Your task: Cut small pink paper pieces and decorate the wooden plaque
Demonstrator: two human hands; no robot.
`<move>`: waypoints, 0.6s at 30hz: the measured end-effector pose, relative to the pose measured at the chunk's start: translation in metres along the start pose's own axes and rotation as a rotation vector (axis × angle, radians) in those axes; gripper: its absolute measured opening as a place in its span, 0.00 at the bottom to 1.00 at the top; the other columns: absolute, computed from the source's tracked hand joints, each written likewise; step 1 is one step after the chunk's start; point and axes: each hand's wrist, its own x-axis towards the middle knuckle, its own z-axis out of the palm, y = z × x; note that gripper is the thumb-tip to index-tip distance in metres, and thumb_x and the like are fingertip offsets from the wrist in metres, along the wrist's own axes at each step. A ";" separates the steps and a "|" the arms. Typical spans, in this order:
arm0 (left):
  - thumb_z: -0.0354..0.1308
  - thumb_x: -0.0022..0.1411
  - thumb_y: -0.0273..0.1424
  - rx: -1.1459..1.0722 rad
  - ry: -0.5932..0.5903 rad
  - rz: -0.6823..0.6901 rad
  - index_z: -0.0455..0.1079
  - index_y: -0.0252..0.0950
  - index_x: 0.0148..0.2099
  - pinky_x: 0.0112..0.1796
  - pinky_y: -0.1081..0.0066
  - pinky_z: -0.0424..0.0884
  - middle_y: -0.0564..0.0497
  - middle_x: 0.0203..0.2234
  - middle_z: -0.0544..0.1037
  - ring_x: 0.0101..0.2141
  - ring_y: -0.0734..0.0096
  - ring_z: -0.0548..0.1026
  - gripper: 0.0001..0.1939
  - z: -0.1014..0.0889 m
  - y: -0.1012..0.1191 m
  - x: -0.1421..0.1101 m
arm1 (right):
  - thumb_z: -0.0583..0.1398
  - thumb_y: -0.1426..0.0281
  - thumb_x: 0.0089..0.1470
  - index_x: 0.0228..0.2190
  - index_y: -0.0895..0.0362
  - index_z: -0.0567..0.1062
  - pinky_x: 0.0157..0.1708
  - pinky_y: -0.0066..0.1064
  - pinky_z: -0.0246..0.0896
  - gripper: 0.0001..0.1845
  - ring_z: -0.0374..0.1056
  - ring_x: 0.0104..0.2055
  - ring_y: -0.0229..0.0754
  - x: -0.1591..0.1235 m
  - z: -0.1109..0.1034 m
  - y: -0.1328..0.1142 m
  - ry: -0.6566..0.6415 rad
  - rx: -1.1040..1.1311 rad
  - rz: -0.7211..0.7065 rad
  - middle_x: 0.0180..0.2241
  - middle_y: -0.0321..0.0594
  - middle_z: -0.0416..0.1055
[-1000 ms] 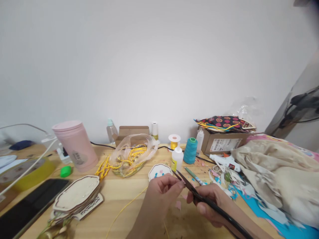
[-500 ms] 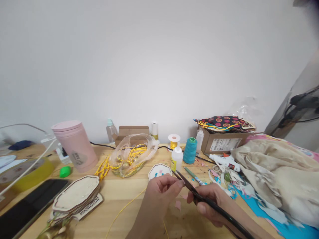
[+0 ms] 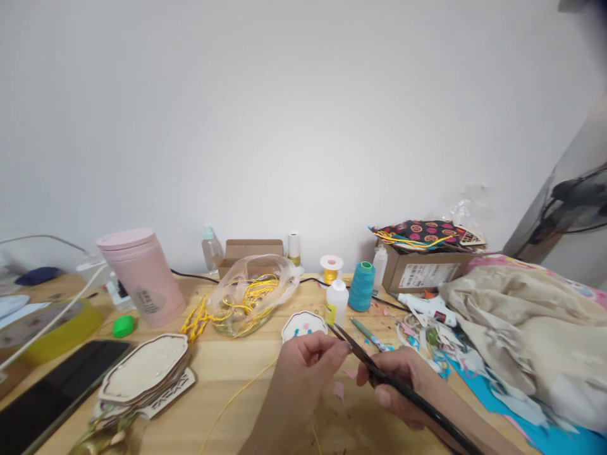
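Observation:
My right hand (image 3: 403, 388) is closed round long black scissors (image 3: 365, 360), whose blades point up-left toward my left fingertips. My left hand (image 3: 303, 370) is pinched shut at those blade tips on something too small to make out. Small pink paper scraps (image 3: 339, 390) lie on the wooden table (image 3: 227, 373) just below both hands. A small white shaped plaque (image 3: 303, 325) with pink and blue bits on it lies right behind my left hand. A thin yellow cord (image 3: 237, 395) runs across the table under my left wrist.
A pink cylindrical cup (image 3: 141, 277), a plastic bag of yellow cord (image 3: 251, 294), a glue bottle (image 3: 337, 302), a teal thread cone (image 3: 361, 287) and a white glue gun (image 3: 427, 306) stand behind. Stacked wooden plaques (image 3: 145, 373) and a phone (image 3: 52, 395) lie left; beige cloth (image 3: 531, 335) and a cardboard box (image 3: 427, 268) right.

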 end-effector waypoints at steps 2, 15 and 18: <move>0.58 0.50 0.36 -0.008 -0.005 -0.015 0.72 0.31 0.24 0.25 0.76 0.63 0.54 0.17 0.72 0.22 0.75 0.67 0.12 0.000 -0.001 0.000 | 0.59 0.46 0.36 0.22 0.59 0.68 0.08 0.22 0.34 0.27 0.42 0.10 0.26 0.000 0.001 -0.002 -0.005 0.016 0.004 0.11 0.24 0.49; 0.60 0.48 0.36 -0.006 0.014 -0.002 0.71 0.32 0.22 0.27 0.75 0.65 0.54 0.17 0.72 0.23 0.74 0.67 0.11 -0.001 -0.002 0.002 | 0.60 0.48 0.38 0.22 0.60 0.69 0.10 0.22 0.37 0.25 0.42 0.11 0.26 0.000 0.000 0.000 -0.026 0.048 -0.019 0.11 0.23 0.49; 0.59 0.49 0.35 -0.035 0.003 0.001 0.72 0.32 0.23 0.29 0.74 0.65 0.53 0.18 0.73 0.26 0.73 0.68 0.10 -0.002 -0.003 0.001 | 0.61 0.49 0.38 0.22 0.60 0.70 0.11 0.22 0.39 0.24 0.42 0.12 0.26 0.000 0.000 0.003 -0.021 0.066 -0.037 0.12 0.24 0.49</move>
